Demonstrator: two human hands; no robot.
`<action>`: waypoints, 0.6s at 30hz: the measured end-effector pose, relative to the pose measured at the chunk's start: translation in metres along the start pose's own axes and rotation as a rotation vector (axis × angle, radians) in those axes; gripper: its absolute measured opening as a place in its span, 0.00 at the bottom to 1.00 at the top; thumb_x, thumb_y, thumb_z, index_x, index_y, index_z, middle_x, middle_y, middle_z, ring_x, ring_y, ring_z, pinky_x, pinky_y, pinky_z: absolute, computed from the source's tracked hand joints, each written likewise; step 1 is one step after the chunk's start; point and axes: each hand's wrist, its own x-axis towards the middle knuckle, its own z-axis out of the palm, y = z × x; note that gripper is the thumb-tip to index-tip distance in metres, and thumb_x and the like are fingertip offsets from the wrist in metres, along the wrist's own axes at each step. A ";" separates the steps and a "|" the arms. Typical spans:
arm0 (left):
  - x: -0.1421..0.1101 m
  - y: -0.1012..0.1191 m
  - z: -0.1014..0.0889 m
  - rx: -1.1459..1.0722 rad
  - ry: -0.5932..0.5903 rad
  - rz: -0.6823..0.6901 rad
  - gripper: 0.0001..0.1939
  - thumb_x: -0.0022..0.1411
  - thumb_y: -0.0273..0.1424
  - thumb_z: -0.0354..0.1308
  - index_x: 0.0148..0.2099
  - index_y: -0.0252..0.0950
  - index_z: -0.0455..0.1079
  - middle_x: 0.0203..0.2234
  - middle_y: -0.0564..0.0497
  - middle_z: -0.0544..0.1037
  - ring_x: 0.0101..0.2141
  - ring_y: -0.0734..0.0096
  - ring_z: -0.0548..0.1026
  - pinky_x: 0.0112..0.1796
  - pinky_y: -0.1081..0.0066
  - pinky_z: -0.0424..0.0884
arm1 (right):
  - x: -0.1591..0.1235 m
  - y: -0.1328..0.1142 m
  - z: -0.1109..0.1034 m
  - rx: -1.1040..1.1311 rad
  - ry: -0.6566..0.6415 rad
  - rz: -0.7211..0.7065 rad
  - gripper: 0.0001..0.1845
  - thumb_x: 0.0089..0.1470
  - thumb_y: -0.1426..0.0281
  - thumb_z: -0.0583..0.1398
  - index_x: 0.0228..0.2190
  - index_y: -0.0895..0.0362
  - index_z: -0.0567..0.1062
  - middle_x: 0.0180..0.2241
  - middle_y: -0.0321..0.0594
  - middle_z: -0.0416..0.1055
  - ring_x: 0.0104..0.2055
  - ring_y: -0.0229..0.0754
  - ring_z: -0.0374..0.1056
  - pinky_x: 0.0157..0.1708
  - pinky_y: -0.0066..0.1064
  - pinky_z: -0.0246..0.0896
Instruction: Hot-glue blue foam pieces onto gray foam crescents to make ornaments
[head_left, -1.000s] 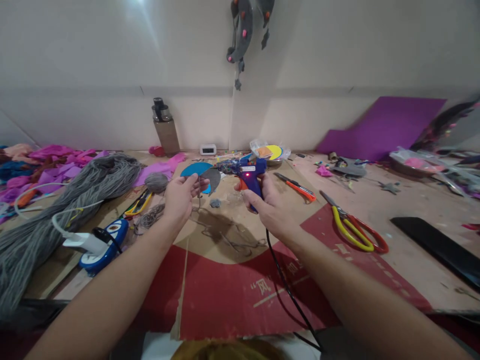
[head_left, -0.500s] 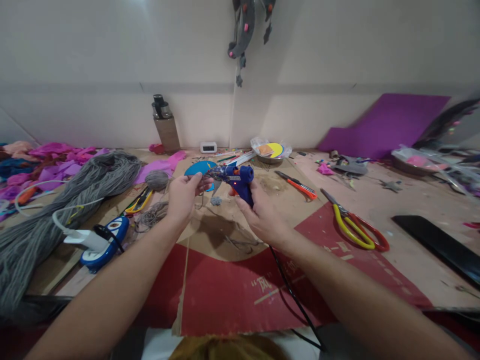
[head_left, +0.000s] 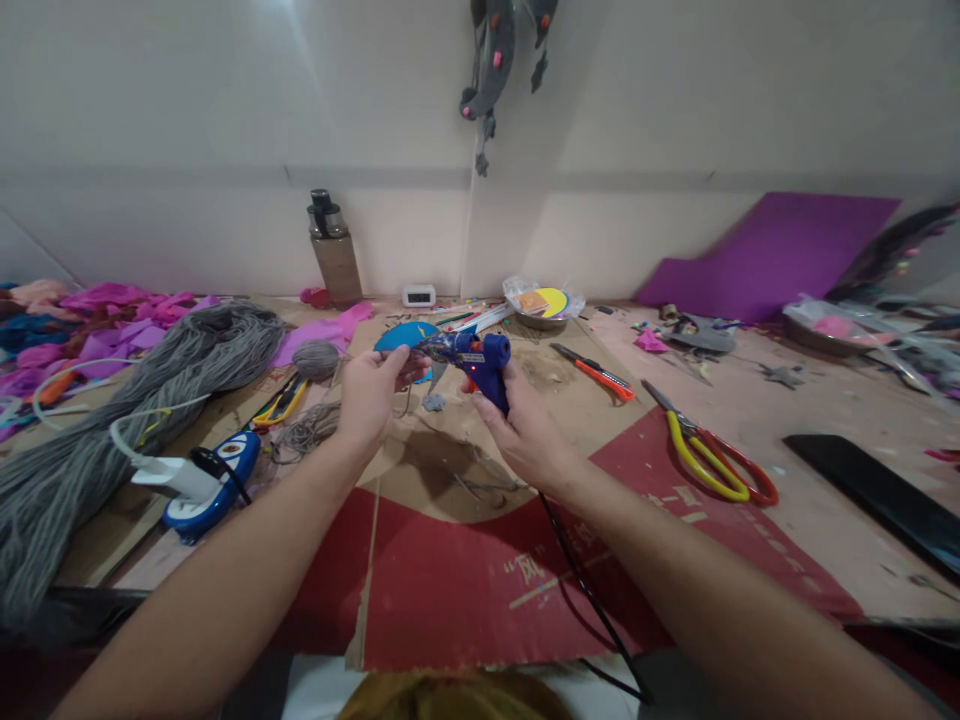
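My right hand (head_left: 525, 425) is wrapped round the handle of a blue glue gun (head_left: 487, 365), whose small red light is lit. The gun's nozzle points left, close to the fingertips of my left hand (head_left: 375, 390). Those fingers are pinched on a grey felt piece (head_left: 438, 376), mostly hidden by the hand and gun; its pointed tip shows below the nozzle. A small grey clump (head_left: 433, 402) is just under that tip. Right behind my left fingers is a blue rounded sheet (head_left: 397, 336); whether they touch it I cannot tell.
Cardboard (head_left: 442, 590) covers the table's middle. On the right are a utility knife (head_left: 596, 372), scissors (head_left: 709, 450) and a black phone-like slab (head_left: 874, 490). Grey yarn (head_left: 150, 420), a yarn ball (head_left: 315, 360) and a blue power strip (head_left: 214, 490) lie left. A bottle (head_left: 335, 250) stands behind.
The whole view has shifted very slightly. Both hands keep the same pose, with the glue gun and the grey piece still held close together.
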 end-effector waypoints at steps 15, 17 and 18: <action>0.000 0.000 0.000 -0.005 0.000 0.000 0.08 0.51 0.31 0.64 0.28 0.30 0.71 0.24 0.45 0.79 0.27 0.65 0.79 0.36 0.64 0.75 | 0.000 0.001 -0.004 0.014 0.088 0.004 0.13 0.59 0.69 0.52 0.46 0.55 0.63 0.39 0.45 0.70 0.40 0.46 0.67 0.43 0.42 0.63; 0.000 0.000 0.000 -0.007 -0.002 -0.001 0.08 0.51 0.31 0.64 0.29 0.30 0.72 0.24 0.46 0.79 0.27 0.64 0.79 0.35 0.64 0.75 | 0.000 0.001 -0.005 0.023 0.094 0.022 0.13 0.59 0.68 0.52 0.46 0.56 0.63 0.39 0.45 0.70 0.40 0.46 0.67 0.43 0.42 0.63; 0.000 0.000 0.000 -0.010 -0.005 -0.002 0.08 0.51 0.31 0.64 0.29 0.30 0.72 0.24 0.46 0.79 0.27 0.64 0.79 0.35 0.64 0.75 | 0.000 0.001 -0.005 0.024 0.098 0.026 0.13 0.59 0.68 0.52 0.46 0.56 0.63 0.39 0.46 0.70 0.40 0.46 0.67 0.43 0.42 0.63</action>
